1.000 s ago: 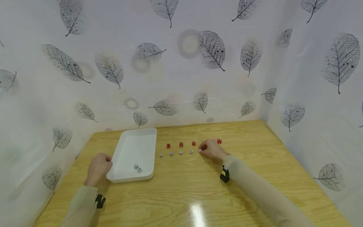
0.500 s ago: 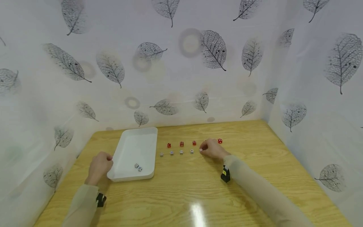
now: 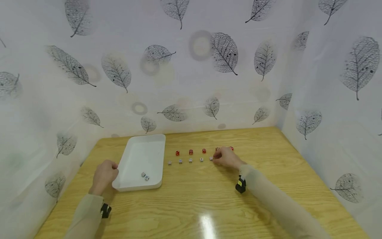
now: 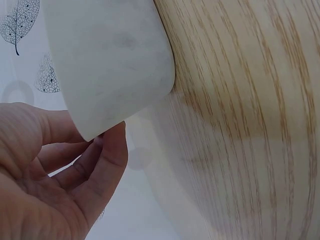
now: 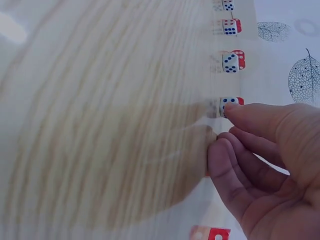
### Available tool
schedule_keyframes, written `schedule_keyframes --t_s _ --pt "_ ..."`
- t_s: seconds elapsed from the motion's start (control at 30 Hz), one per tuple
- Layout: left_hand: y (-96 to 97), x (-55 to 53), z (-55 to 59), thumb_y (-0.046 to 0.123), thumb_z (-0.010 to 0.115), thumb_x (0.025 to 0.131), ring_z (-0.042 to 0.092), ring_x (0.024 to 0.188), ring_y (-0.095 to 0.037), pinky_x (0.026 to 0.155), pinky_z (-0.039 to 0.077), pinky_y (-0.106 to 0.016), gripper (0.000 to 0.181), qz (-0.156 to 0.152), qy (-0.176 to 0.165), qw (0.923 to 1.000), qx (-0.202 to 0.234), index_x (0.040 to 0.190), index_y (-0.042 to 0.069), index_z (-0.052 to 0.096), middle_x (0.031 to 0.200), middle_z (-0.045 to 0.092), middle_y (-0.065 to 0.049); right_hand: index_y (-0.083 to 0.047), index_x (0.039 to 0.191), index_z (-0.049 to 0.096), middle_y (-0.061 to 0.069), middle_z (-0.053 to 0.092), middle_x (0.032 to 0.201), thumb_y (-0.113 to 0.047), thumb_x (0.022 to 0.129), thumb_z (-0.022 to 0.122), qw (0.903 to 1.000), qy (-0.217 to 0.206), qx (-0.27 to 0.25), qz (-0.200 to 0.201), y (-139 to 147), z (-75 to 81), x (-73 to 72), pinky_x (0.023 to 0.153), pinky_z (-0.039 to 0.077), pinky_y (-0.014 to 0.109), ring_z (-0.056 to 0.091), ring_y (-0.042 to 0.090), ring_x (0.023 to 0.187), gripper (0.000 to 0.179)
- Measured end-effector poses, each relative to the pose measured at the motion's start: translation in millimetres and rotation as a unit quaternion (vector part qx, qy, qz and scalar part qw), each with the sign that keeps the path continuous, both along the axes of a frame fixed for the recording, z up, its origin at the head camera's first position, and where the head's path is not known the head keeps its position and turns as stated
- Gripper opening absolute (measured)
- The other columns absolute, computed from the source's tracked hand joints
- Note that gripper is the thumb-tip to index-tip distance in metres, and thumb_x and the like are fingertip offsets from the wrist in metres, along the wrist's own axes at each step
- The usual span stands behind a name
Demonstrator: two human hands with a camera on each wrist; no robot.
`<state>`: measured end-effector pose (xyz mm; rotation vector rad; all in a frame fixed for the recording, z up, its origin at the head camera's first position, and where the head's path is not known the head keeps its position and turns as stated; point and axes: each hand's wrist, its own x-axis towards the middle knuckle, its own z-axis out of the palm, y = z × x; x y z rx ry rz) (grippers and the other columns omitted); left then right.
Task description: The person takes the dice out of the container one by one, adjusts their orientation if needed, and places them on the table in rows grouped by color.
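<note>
My left hand [image 3: 104, 176] grips the white plastic tray [image 3: 120, 159] at its near left corner; in the left wrist view the tray's corner [image 4: 115, 75] lies between thumb and curled fingers. Two white dice [image 3: 145, 176] lie in the tray. My right hand [image 3: 228, 157] is just right of the last white die [image 3: 211, 159] in the front row. In the right wrist view the thumb overlaps a white die [image 5: 228, 108] with blue pips, while the other fingers stand apart from the thumb with nothing between them.
Several other white dice [image 3: 190, 160] stand in a spaced row on the wooden table [image 3: 179, 205]. A row of red dice [image 3: 191, 152] runs behind them; one red die [image 3: 217, 149] is partly covered by my right hand. A leaf-printed curtain [image 3: 185, 83] borders the table.
My right fingers have let go of the white die and moved slightly right, leaving it at the end of the white row. My left hand and the tray have not moved.
</note>
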<state>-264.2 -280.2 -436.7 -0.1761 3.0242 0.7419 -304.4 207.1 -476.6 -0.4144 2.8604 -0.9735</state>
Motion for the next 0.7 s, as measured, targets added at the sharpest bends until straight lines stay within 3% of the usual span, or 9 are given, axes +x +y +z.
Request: schedule_keyframes --t_s 0.23,0.47,0.7 --pt "-1.7 2.6 1.4 0.004 0.049 0.086 0.063 0.085 -0.034 0.064 0.051 -0.04 0.033 -0.003 0.0 1.0 -0.001 0.11 -0.014 0.062 0.109 0.064 -0.032 -0.01 0.095 0.077 0.003 0.073 0.096 -0.014 0.085 0.073 0.9994 -0.027 0.019 -0.008 8.0 4.1 5.1 0.079 0.055 0.034 0.065 0.014 0.086 0.012" --pt "-1.7 2.8 2.4 0.004 0.049 0.085 0.063 0.084 -0.034 0.064 0.051 -0.04 0.034 -0.006 0.004 1.0 -0.005 0.11 -0.014 0.063 0.109 0.065 -0.032 -0.012 0.089 0.078 -0.002 0.073 0.083 -0.014 0.084 0.074 0.9985 -0.039 0.011 0.038 -2.8 8.2 12.7 0.061 0.052 0.024 0.061 0.009 0.068 0.006" --pt "0.4 1.6 2.2 0.004 0.048 0.086 0.064 0.086 -0.035 0.065 0.051 -0.041 0.034 -0.008 0.005 1.0 -0.003 0.111 -0.013 0.063 0.11 0.064 -0.032 -0.014 0.086 0.077 -0.005 0.072 0.08 -0.017 0.085 0.074 0.9962 -0.033 0.013 0.08 -27.6 8.3 16.6 0.062 0.05 0.023 0.06 0.007 0.067 0.004"
